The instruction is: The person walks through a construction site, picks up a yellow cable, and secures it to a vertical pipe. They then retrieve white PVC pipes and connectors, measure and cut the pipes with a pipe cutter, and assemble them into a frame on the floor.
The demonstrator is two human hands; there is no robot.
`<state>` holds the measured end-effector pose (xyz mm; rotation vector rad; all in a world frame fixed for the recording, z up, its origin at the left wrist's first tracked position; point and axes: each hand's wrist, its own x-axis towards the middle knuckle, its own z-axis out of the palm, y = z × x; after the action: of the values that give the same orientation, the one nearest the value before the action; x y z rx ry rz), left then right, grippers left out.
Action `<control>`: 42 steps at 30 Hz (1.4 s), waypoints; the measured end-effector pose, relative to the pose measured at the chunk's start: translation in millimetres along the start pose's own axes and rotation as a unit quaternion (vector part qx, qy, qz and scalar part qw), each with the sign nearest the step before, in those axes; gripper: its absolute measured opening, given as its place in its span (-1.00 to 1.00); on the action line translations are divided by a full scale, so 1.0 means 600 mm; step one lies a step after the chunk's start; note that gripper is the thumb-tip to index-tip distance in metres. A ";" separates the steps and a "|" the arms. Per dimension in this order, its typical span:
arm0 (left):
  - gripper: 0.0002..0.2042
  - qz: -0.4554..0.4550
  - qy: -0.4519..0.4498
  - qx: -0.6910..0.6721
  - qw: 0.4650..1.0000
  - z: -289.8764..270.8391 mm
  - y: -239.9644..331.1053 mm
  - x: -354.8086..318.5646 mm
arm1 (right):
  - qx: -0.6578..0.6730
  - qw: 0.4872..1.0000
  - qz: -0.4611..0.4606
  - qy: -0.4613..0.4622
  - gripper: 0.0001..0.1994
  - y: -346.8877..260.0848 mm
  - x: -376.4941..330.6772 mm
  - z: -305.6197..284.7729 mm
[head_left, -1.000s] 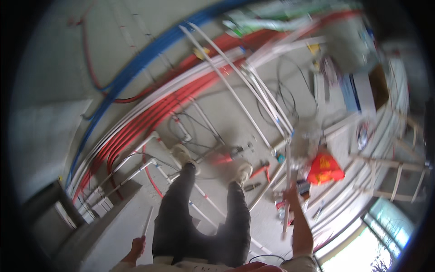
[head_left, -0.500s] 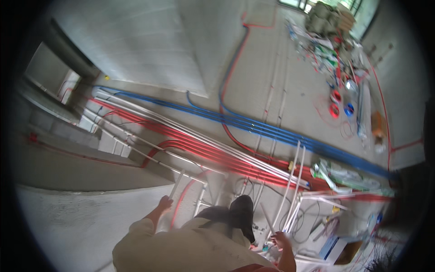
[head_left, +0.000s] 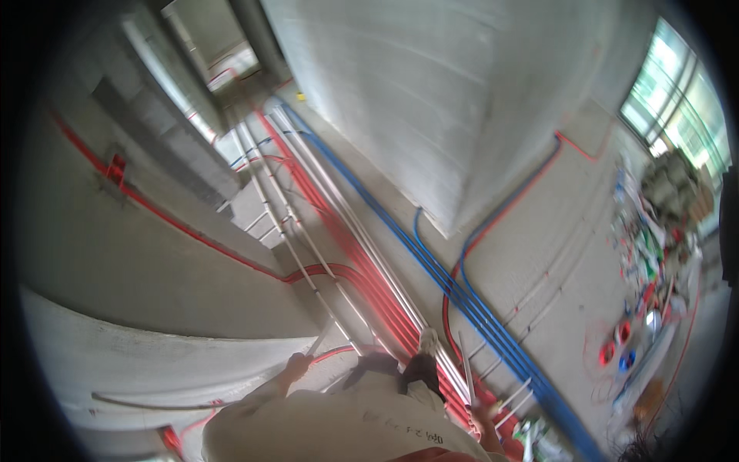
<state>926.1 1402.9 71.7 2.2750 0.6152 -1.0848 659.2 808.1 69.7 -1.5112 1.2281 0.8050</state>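
My left hand (head_left: 297,365) is closed round the lower end of a short white pipe (head_left: 320,337), which tilts up and away from me. On the other side of my body, my right hand (head_left: 482,420) grips a second white pipe (head_left: 466,365), pointing forward over the floor lines. The fingers are small and blurred in this view. My shoe (head_left: 428,340) rests close to the white conduits (head_left: 382,282) running along the floor. A bundle of red conduits (head_left: 339,239) lies to their left.
Blue conduits (head_left: 385,219) cross the floor diagonally, right of the white ones. White pipes with fittings (head_left: 286,223) run near the left wall. A concrete wall corner (head_left: 450,223) juts in ahead. Sacks (head_left: 673,185) and red tape rolls (head_left: 622,333) lie at the right.
My view has swung to the left, bringing the doorway and left wall further in. One shoe has come forward beside the conduits. Both hands still hold their white pipes.
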 end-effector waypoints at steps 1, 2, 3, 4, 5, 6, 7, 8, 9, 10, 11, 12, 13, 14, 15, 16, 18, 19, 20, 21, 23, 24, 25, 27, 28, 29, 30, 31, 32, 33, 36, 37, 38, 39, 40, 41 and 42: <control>-0.65 0.017 0.017 -0.030 0.999 -0.030 0.022 -0.001 | 0.045 0.996 -0.073 0.002 -0.80 -0.049 0.028 0.000; -0.63 0.033 0.024 -0.058 0.997 -0.036 0.023 -0.010 | -0.037 0.994 -0.105 0.004 -0.88 -0.147 0.016 -0.025; -0.62 0.049 0.030 -0.087 0.995 -0.041 0.024 -0.015 | -0.054 0.995 -0.074 -0.032 -0.89 -0.139 0.149 -0.048; -0.63 0.023 0.044 -0.129 0.990 -0.053 0.007 -0.023 | -0.020 0.995 -0.062 -0.069 -0.89 -0.231 0.172 -0.048; -0.65 0.000 0.060 -0.161 0.985 -0.058 -0.002 -0.029 | -0.134 0.985 -0.105 0.012 -0.86 -0.334 0.172 -0.034; -0.65 -0.010 0.084 -0.168 0.982 -0.053 -0.027 -0.020 | -0.151 0.981 -0.124 0.010 -0.85 -0.425 0.172 -0.028; -0.66 -0.015 0.102 -0.173 0.980 -0.045 -0.030 -0.003 | -0.164 0.976 -0.142 0.015 -0.84 -0.501 0.178 -0.029; -0.66 -0.057 0.091 -0.198 0.974 -0.039 -0.012 0.007 | -0.185 0.971 -0.153 0.021 -0.84 -0.561 0.194 -0.028; -0.67 -0.100 0.078 -0.222 0.967 -0.037 0.006 0.015 | -0.206 0.965 -0.162 0.026 -0.84 -0.618 0.216 -0.021; -0.65 -0.127 0.093 -0.257 0.954 -0.019 -0.020 0.037 | -0.229 0.958 -0.173 0.019 -0.83 -0.676 0.240 0.004; -0.64 -0.147 0.087 -0.249 0.953 0.010 -0.046 0.036 | -0.247 0.950 -0.190 0.011 -0.84 -0.731 0.261 0.028; -0.62 -0.144 0.085 -0.243 0.955 0.016 -0.049 0.074 | -0.263 0.939 -0.223 0.009 -0.86 -0.761 0.309 0.039; -0.60 -0.120 0.092 -0.243 0.958 -0.001 -0.032 0.160 | -0.285 0.916 -0.283 0.011 -0.87 -0.784 0.382 0.033; -0.60 -0.125 0.068 -0.284 0.948 0.003 0.017 0.214 | -0.321 0.886 -0.333 0.026 -0.88 -0.815 0.445 -0.014; -0.59 -0.143 0.050 -0.320 0.935 0.003 0.051 0.248 | -0.343 0.868 -0.358 0.019 -0.89 -0.849 0.487 -0.042; -0.60 -0.169 0.069 -0.346 0.920 -0.043 0.035 0.210 | -0.303 0.910 -0.283 -0.011 -0.90 -0.902 0.440 0.069; -0.60 -0.199 0.090 -0.400 0.890 -0.109 0.051 0.172 | -0.290 0.941 -0.170 -0.046 -0.90 -1.038 0.336 0.186; -0.63 -0.198 0.094 -0.424 0.879 -0.140 0.073 0.183 | -0.286 0.937 -0.193 -0.046 -0.88 -1.087 0.325 0.204; -0.65 -0.177 0.101 -0.471 0.858 -0.161 0.086 0.205 | -0.281 0.933 -0.218 -0.051 -0.86 -1.129 0.325 0.229; -0.75 -0.206 0.077 -0.439 0.871 -0.185 0.096 0.228 | -0.274 0.929 -0.242 -0.056 -0.84 -1.168 0.326 0.256; -0.78 -0.137 0.123 -0.434 0.882 -0.224 0.095 0.278 | -0.272 0.931 -0.228 -0.087 -0.79 -1.248 0.321 0.324; -0.78 -0.168 0.149 -0.436 0.871 -0.252 0.094 0.309 | -0.275 0.936 -0.191 -0.104 -0.78 -1.295 0.319 0.361; -0.77 -0.172 0.159 -0.458 0.857 -0.280 0.095 0.337 | -0.279 0.941 -0.151 -0.116 -0.76 -1.337 0.318 0.390; -0.75 -0.173 0.176 -0.507 0.826 -0.342 0.111 0.408 | -0.392 0.893 -0.204 -0.080 -0.62 -1.402 0.371 0.435; -0.73 -0.182 0.180 -0.452 0.854 -0.369 0.103 0.445 | -0.473 0.845 -0.243 -0.055 -0.57 -1.435 0.405 0.459; -0.69 -0.205 0.197 -0.438 0.853 -0.404 0.109 0.473 | -0.547 0.787 -0.282 -0.034 -0.52 -1.491 0.407 0.514; -0.66 -0.229 0.212 -0.425 0.850 -0.438 0.113 0.499 | -0.549 0.805 -0.224 -0.022 -0.49 -1.535 0.402 0.557; -0.62 -0.251 0.223 -0.415 0.846 -0.472 0.126 0.522 | -0.555 0.792 -0.250 -0.045 -0.49 -1.580 0.418 0.588; -0.50 -0.255 0.186 -0.460 0.830 -0.553 0.180 0.539 | -0.583 0.765 -0.268 -0.059 -0.51 -1.641 0.428 0.614; -0.49 -0.255 0.194 -0.489 0.812 -0.601 0.194 0.558 | -0.616 0.726 -0.288 -0.098 -0.52 -1.693 0.420 0.668; -0.51 -0.221 0.239 -0.528 0.784 -0.702 0.218 0.616 | -0.547 0.804 -0.181 -0.147 -0.57 -1.871 0.395 0.837; -0.52 -0.186 0.280 -0.513 0.790 -0.762 0.236 0.642 | -0.543 0.808 -0.167 -0.158 -0.57 -1.933 0.385 0.886; -0.58 -0.152 0.246 -0.583 0.759 -0.850 0.273 0.654 | -0.536 0.815 -0.156 -0.157 -0.58 -1.997 0.378 0.916; -0.64 -0.112 0.216 -0.649 0.721 -0.955 0.307 0.660 | -0.549 0.806 -0.155 -0.157 -0.61 -2.060 0.366 0.956; -0.66 -0.082 0.200 -0.711 0.669 -1.031 0.327 0.676 | -0.568 0.791 -0.159 -0.163 -0.64 -2.118 0.357 1.015; -0.67 -0.049 0.187 -0.768 0.611 -1.095 0.340 0.705 | -0.588 0.773 -0.164 -0.170 -0.67 -2.176 0.349 1.080; -0.69 -0.031 0.183 -0.782 0.595 -1.159 0.350 0.749 | -0.555 0.794 -0.139 -0.205 -0.71 -2.228 0.342 1.135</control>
<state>1696.6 1765.8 136.6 0.7773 1.1425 0.1840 2056.6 1391.8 58.4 -2.1612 0.0845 1.6923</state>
